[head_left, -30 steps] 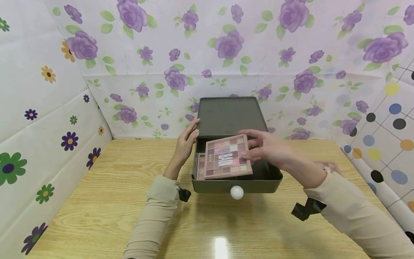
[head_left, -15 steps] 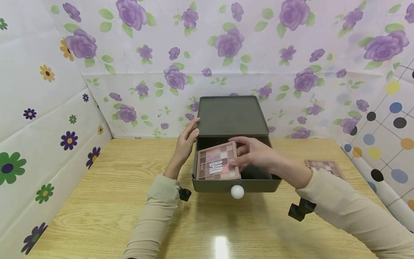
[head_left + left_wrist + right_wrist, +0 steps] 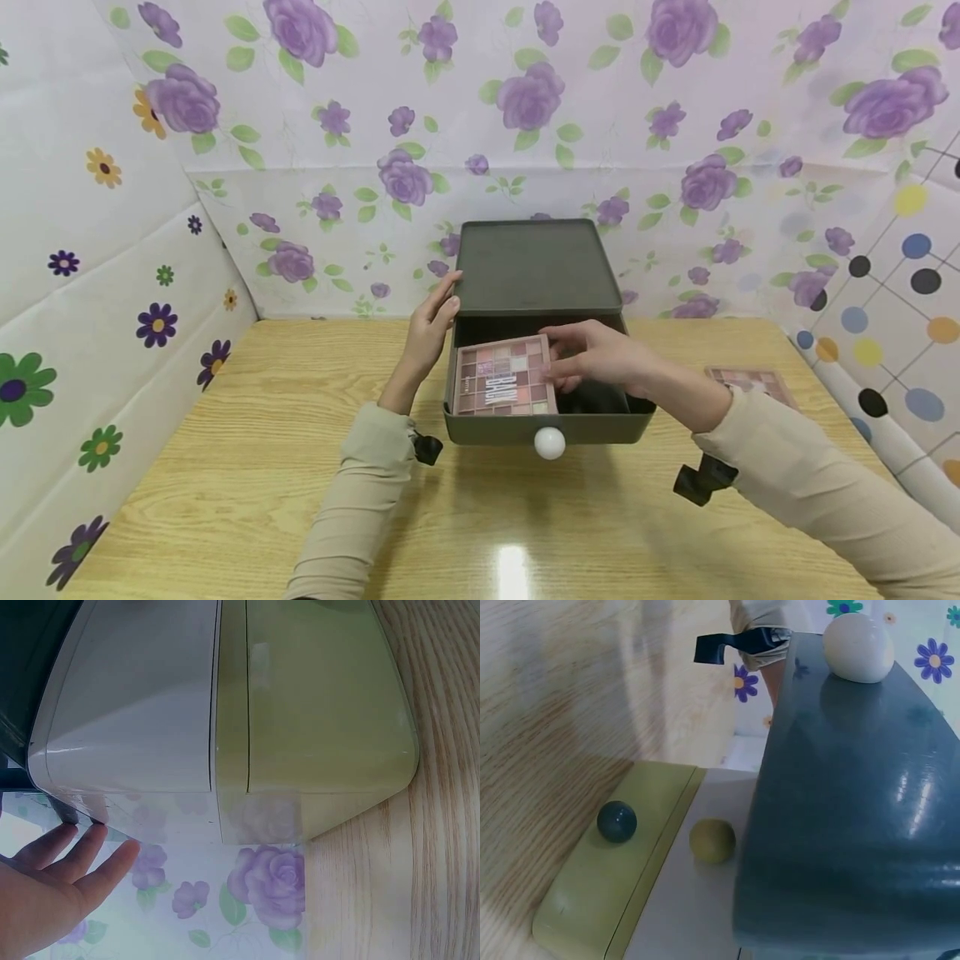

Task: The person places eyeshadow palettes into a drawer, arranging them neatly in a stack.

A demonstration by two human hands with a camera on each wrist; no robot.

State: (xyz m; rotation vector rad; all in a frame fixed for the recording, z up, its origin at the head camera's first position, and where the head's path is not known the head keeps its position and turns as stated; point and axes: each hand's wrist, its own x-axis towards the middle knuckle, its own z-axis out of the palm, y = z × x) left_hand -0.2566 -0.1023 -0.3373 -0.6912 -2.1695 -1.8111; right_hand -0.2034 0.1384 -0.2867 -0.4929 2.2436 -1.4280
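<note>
In the head view, a pink eyeshadow palette [image 3: 501, 379] lies face up in the left part of the pulled-out dark top drawer [image 3: 495, 430]. My right hand [image 3: 600, 358] pinches its right edge, fingers inside the drawer. My left hand [image 3: 427, 333] rests with extended fingers against the left side of the cabinet [image 3: 536, 267]. The left wrist view shows this left hand [image 3: 67, 892] with its fingertips at the cabinet's side. My right hand is out of sight in the right wrist view, where the dark drawer [image 3: 847, 802] fills the right half.
Another palette [image 3: 753, 382] lies on the wooden table [image 3: 262, 467] at the right, partly behind my right sleeve. Below the dark drawer are a white drawer [image 3: 686, 900] and a yellow-green drawer [image 3: 592, 892], each with a round knob. Flowered cloth [image 3: 337, 225] hangs behind.
The held palette has moved left and down into the drawer, covering the palette seen beneath it earlier. My right hand has gone with it, while my left hand has stayed at the cabinet.
</note>
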